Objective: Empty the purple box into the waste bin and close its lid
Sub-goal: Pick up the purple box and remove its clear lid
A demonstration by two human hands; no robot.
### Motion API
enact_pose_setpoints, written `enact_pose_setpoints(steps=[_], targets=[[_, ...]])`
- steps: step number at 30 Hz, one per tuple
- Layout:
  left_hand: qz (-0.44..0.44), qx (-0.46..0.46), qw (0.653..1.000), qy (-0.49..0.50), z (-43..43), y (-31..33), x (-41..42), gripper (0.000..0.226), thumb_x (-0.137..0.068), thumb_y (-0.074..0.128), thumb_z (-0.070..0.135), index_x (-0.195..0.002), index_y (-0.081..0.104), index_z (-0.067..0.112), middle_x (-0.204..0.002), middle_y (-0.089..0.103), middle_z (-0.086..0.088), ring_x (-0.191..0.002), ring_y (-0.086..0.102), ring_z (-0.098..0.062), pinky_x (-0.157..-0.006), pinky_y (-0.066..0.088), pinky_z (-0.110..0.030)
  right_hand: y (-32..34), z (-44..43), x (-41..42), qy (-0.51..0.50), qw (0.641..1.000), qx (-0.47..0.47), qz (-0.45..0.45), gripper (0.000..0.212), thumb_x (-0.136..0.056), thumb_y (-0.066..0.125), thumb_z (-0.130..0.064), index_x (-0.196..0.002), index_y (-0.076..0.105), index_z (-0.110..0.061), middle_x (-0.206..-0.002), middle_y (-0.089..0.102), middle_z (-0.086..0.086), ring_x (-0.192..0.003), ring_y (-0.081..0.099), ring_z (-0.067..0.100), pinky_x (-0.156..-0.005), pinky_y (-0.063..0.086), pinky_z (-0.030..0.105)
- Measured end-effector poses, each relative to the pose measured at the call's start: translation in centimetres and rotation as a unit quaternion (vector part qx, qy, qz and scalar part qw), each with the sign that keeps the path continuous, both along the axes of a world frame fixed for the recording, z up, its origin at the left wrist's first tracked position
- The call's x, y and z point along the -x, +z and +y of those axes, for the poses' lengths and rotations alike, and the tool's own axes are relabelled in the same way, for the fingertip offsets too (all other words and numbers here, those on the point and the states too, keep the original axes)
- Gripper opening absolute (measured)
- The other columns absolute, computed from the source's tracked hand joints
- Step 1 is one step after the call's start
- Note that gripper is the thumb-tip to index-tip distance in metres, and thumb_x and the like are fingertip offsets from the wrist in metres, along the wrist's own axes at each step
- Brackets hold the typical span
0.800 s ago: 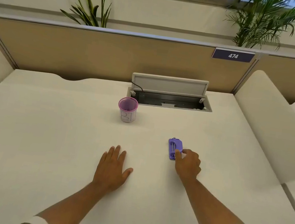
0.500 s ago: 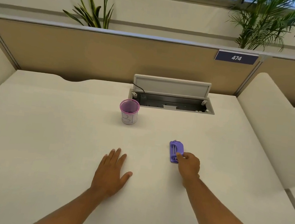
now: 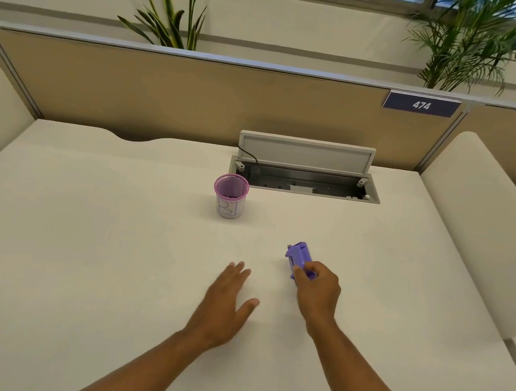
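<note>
A small purple box (image 3: 299, 256) is tilted up on its edge just above the white desk, right of centre. My right hand (image 3: 316, 291) grips its near end between thumb and fingers. My left hand (image 3: 225, 303) hovers flat over the desk to the left of the box, fingers spread and holding nothing. The waste bin (image 3: 230, 195) is a small pink mesh cup with a white paper label. It stands upright farther back, left of the box, with something dark at its bottom.
An open cable tray (image 3: 304, 184) with its lid raised is set into the desk (image 3: 76, 252) behind the bin. A tan partition runs along the back. Cream padded dividers (image 3: 484, 227) flank the desk on both sides.
My right hand has closed on the purple box and tipped it up off the desk from lying flat. My left hand has lifted slightly and shifted right.
</note>
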State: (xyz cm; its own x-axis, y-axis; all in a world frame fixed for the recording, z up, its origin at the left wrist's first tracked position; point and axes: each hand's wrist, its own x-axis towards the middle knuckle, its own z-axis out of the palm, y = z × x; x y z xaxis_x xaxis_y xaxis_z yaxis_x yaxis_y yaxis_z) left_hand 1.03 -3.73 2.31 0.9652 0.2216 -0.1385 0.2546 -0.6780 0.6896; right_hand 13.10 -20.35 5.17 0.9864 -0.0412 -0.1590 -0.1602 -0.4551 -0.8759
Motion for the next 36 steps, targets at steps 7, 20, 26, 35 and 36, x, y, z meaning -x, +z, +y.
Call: enact_pose_setpoints(steps=[7, 20, 26, 35, 36], targets=[[0.009, 0.401, 0.898, 0.182, -3.0, 5.9, -2.5, 0.04, -0.106, 0.055, 0.045, -0.145, 0.059, 0.038, -0.157, 0.057, 0.01, -0.141, 0.056, -0.012, -0.114, 0.045, -0.031, 1.7, 2.1, 3.5, 0.1, 0.98, 0.034, -0.167, 0.019, -0.086, 0.08, -0.016, -0.098, 0.068, -0.024, -0.092, 0.066, -0.009, -0.078, 0.064, 0.006, -0.068, 0.048, 0.015], [-0.021, 0.521, 0.81, 0.267, -0.8, 7.1, -1.9, 0.033, -0.104, 0.059, 0.009, -0.092, 0.087, 0.023, -0.102, 0.085, -0.011, -0.1, 0.081, -0.031, -0.076, 0.065, -0.029, 2.5, 2.7, 5.9, 0.266, 0.874, 0.119, -0.388, 0.054, -0.081, 0.085, -0.014, -0.126, 0.056, -0.025, -0.099, 0.072, -0.004, -0.088, 0.061, 0.013, -0.083, 0.046, 0.01], [0.005, 0.545, 0.79, 0.28, -0.3, 6.1, -1.1, 0.026, -0.105, 0.059, 0.01, -0.099, 0.085, 0.013, -0.106, 0.083, -0.017, -0.103, 0.079, -0.038, -0.084, 0.066, -0.04, 1.4, 2.3, 6.6, 0.314, 0.807, 0.208, -0.455, 0.041, -0.084, 0.081, -0.028, -0.119, 0.071, -0.01, -0.113, 0.076, 0.008, -0.096, 0.071, 0.021, -0.09, 0.056, 0.027], [0.011, 0.568, 0.773, 0.284, -0.4, 6.2, -0.5, 0.023, -0.106, 0.056, 0.007, -0.119, 0.075, 0.003, -0.117, 0.079, -0.022, -0.107, 0.077, -0.04, -0.079, 0.067, -0.038, 1.7, 2.2, 7.0, 0.356, 0.762, 0.254, -0.477, 0.043, -0.083, 0.084, -0.029, -0.119, 0.072, -0.008, -0.118, 0.074, 0.012, -0.101, 0.07, 0.027, -0.083, 0.063, 0.036], [0.011, 0.569, 0.771, 0.287, -0.4, 6.2, -0.4, 0.023, -0.107, 0.055, 0.008, -0.118, 0.075, 0.004, -0.116, 0.079, -0.022, -0.106, 0.077, -0.04, -0.078, 0.066, -0.038, 1.8, 2.2, 7.0, 0.356, 0.76, 0.256, -0.479, 0.043, -0.083, 0.084, -0.029, -0.119, 0.072, -0.008, -0.117, 0.074, 0.012, -0.1, 0.07, 0.027, -0.083, 0.063, 0.035]])
